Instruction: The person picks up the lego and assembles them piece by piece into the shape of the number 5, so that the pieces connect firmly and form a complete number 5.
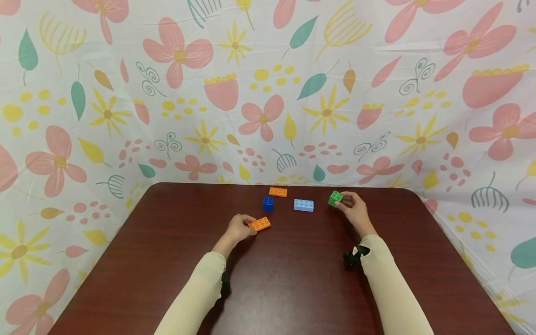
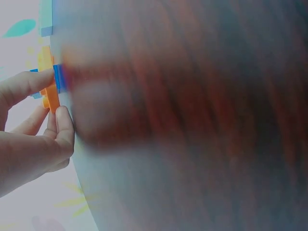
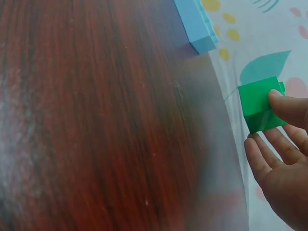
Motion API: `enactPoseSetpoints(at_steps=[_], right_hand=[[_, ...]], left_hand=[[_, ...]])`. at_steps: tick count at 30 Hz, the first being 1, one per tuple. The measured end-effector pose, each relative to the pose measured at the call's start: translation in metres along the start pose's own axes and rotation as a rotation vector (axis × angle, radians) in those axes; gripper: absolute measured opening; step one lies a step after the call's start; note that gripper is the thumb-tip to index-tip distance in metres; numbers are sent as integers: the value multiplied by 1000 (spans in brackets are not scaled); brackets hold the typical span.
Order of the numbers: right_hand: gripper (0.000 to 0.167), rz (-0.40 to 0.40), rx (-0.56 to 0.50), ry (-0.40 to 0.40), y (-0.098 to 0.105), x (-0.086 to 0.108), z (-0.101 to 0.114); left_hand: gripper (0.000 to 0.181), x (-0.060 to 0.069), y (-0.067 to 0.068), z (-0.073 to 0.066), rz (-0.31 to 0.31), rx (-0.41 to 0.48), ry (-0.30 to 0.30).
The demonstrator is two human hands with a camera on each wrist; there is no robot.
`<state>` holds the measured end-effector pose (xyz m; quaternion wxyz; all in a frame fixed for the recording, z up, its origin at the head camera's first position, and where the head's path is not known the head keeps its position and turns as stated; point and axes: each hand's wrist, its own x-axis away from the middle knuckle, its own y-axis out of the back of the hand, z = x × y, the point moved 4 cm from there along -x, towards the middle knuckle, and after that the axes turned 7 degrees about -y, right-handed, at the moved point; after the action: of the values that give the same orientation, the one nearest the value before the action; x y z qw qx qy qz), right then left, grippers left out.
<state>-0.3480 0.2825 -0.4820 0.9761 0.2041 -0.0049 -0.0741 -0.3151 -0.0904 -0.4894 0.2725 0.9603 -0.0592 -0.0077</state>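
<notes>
An orange flat brick (image 1: 260,224) is pinched at its left end by my left hand (image 1: 238,229), in front of the blue brick (image 1: 268,204). In the left wrist view, thumb and fingers of the left hand (image 2: 41,130) grip the orange brick (image 2: 48,82). My right hand (image 1: 356,213) holds a green brick (image 1: 335,198) at the back right. The right wrist view has the green brick (image 3: 261,105) between the thumb and fingers of the right hand (image 3: 284,159). A light blue brick (image 1: 303,205) lies between the hands, farther back than the left one.
Another orange brick (image 1: 278,191) lies near the back edge of the dark brown table (image 1: 293,279), behind the blue one. A flower-patterned cloth (image 1: 264,153) hangs behind the table. In the right wrist view, the light blue brick (image 3: 193,26) is at the top.
</notes>
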Motion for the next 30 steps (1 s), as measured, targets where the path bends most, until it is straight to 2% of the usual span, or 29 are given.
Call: enactPoseSetpoints(at_steps=[11, 15, 22, 30], right_hand=[[46, 20, 49, 23, -1, 5, 4], [48, 56, 35, 28, 0, 10, 9], [49, 72, 34, 68, -3, 14, 9], [47, 76, 45, 104, -10, 21, 15]], left_hand=[[34, 3, -2, -4, 32, -30, -26], [34, 5, -1, -7, 44, -49, -40], [33, 9, -2, -13, 73, -35, -67], [34, 14, -9, -25, 112, -10, -129]])
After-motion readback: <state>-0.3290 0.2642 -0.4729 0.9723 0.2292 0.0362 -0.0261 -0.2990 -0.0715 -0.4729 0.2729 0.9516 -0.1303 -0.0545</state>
